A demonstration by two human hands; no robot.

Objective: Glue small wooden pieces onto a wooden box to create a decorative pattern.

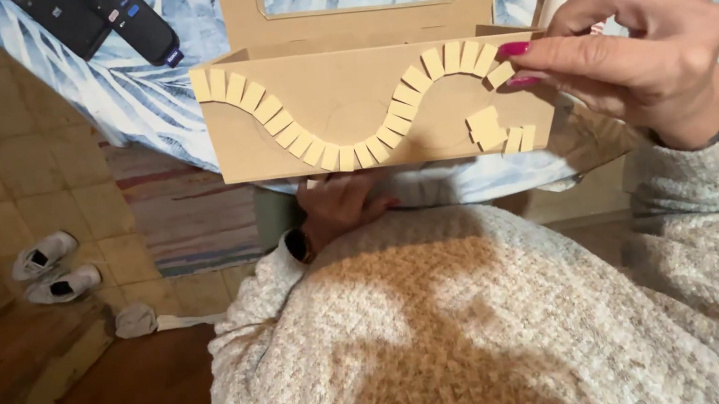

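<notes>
A plain wooden box (351,134) with an open windowed lid is held up in front of me, tilted so its front face shows. Several small pale wooden tiles form a wavy line (341,122) across that face, with a few loose tiles (497,128) clustered at the lower right. My right hand (643,57) pinches one small tile (501,73) at the right end of the wave, between thumb and forefinger. My left hand (343,204) is under the box, supporting its bottom, and is mostly hidden by it.
A table with a blue leaf-print cloth (135,83) lies behind the box, with two black remote controls (104,19) on it. A pair of white shoes (52,267) sits on the tiled floor at left, beside a striped rug (187,214).
</notes>
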